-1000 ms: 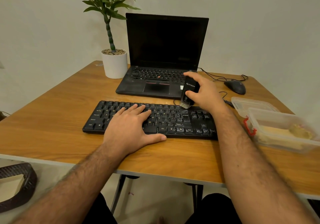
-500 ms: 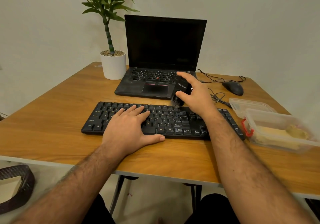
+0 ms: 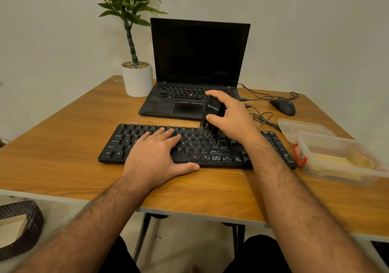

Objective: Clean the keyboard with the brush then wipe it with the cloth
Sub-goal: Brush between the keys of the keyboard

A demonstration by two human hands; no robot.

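On the bench (image 3: pixel 63 156), the right hand (image 3: pixel 232 116) clasps the brush (image 3: pixel 211 114) in its grip, bristles on the keyboard (image 3: pixel 221 154), left hand (image 3: pixel 156 156) flat on keys, fingers relaxed; laptop (image 3: pixel 195 66) behind, containers (image 3: pixel 336 156) right.

Keyboard (image 3: pixel 195 146) keycaps, pale legends: "Ctrl" bottom-left, "Alt" and a second "Ctrl" right of the spacebar, "Shift" on both sides, "Caps Lock" at left edge, plus letters "K", "L", "M", "O", "P". Brush (image 3: pixel 211 114) has a white logo and brand word on its black body, too blurred to read.
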